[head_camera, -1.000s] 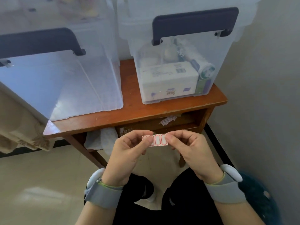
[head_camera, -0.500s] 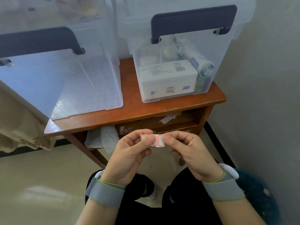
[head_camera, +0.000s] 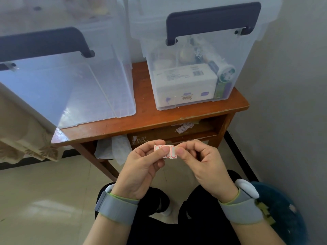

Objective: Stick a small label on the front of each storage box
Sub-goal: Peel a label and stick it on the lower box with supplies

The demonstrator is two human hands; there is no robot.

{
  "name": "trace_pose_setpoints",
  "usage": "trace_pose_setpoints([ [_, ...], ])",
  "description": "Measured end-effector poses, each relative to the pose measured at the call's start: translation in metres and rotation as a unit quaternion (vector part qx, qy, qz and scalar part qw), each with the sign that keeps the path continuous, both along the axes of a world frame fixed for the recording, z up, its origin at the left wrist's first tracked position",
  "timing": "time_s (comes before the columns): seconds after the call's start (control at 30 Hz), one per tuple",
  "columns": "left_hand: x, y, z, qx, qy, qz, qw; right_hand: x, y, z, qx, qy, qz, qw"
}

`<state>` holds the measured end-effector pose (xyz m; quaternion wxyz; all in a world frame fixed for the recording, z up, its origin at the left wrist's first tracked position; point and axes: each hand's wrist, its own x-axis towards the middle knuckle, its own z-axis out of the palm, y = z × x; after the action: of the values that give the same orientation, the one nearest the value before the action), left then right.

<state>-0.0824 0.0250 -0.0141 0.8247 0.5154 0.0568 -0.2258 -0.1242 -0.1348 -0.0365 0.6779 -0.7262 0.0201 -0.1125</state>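
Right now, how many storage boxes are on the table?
2. An empty clear box sits on the left, overhanging the table edge; a filled box sits on the right. Others may lie outside the view.

Bare forearms come up from the bottom edge, no sleeves on either. The left hand (head_camera: 141,167) wears a wide grey fabric wristband (head_camera: 115,207) with a thin yellow-green trim along its upper edge, and a white rounded plastic piece peeks out at its outer side. The right hand (head_camera: 205,163) has the matching grey band (head_camera: 242,209), same green edging, with a smooth white pod (head_camera: 246,189) sitting on top. Below, dark black trousers (head_camera: 203,218) cover both legs.
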Motion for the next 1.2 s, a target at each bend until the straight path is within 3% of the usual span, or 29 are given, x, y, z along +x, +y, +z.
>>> trace_pose_setpoints([
  [0.33, -0.003, -0.001, 0.002, -0.023, 0.046, -0.008, 0.999, -0.002, 0.003, 0.0, 0.084, 0.015, 0.049, 0.995],
  [0.63, -0.002, 0.0, 0.001, -0.029, 0.043, 0.01, 0.999, -0.003, 0.007, 0.001, -0.055, -0.036, -0.05, 0.997],
  [0.97, -0.003, 0.001, 0.0, -0.06, 0.091, -0.021, 0.994, -0.005, 0.005, -0.006, -0.025, -0.061, -0.003, 0.998],
  [1.03, -0.003, 0.0, -0.001, -0.061, 0.095, -0.017, 0.993, -0.005, 0.004, -0.006, -0.05, -0.069, -0.021, 0.996],
  [1.2, 0.0, 0.003, 0.0, -0.059, 0.092, -0.014, 0.994, -0.004, -0.008, -0.001, -0.217, -0.114, -0.038, 0.969],
])
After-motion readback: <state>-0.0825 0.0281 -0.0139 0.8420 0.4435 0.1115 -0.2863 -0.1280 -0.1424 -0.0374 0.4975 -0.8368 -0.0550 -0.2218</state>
